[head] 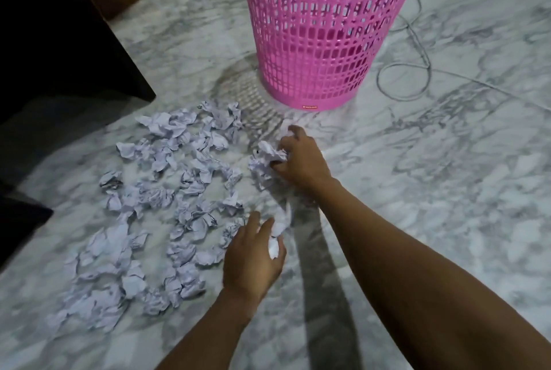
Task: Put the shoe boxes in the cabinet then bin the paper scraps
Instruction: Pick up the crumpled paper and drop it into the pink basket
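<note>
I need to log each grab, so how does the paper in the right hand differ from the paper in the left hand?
The right hand is closed on a bulky crumpled wad, held close to the pink bin. The left hand pinches a slimmer scrap with looser fingers, nearer the person. The right wad hovers by the pile; the left scrap sits apart from it. Both are white crumpled paper.

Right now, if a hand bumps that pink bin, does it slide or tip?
The pink bin is thin open lattice plastic, so probably light. It stands on smooth marble floor, so it would likely slide. It is tall with a narrower base, so a high bump could tip it.
</note>
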### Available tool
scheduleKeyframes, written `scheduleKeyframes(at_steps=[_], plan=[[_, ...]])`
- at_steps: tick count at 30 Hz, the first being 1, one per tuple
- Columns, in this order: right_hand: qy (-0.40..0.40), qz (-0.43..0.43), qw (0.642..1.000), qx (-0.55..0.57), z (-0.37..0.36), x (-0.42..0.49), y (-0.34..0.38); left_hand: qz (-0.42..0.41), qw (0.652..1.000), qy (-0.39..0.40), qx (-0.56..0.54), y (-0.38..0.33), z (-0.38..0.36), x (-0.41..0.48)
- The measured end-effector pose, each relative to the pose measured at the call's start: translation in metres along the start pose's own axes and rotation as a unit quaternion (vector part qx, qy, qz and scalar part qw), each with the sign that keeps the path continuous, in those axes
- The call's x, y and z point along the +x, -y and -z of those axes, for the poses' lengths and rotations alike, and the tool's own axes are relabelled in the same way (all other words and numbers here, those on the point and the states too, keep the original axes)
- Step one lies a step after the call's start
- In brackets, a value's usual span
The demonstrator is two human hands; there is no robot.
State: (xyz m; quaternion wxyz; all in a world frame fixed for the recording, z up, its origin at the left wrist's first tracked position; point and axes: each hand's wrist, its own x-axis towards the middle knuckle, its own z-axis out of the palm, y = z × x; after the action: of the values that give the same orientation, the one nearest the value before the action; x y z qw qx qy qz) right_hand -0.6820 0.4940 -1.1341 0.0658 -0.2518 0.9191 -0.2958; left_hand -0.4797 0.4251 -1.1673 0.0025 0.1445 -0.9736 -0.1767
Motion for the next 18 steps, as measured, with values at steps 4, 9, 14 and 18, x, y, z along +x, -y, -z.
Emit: scheduleKeyframes(at_steps=[4,9,14,18], plan=[[-0.001,-0.039,0.992,-0.119,-0.023,-0.007,-0.003,-0.048,0.999,-0.013,-0.004,0.004,0.000,0.003],[-0.044,-0.045,0.998,0.008,-0.033,-0.014,0.008,-0.076,0.996,-0.018,-0.042,0.007,0.006,0.008],[-0.041,-0.116,0.990,0.076,-0.015,-0.009,0.026,-0.099,0.990,0.013,-0.097,0.014,0.026,0.019],[-0.122,-0.203,0.960,0.148,0.037,-0.008,0.055,-0.116,0.976,0.070,-0.173,0.004,0.062,0.044]])
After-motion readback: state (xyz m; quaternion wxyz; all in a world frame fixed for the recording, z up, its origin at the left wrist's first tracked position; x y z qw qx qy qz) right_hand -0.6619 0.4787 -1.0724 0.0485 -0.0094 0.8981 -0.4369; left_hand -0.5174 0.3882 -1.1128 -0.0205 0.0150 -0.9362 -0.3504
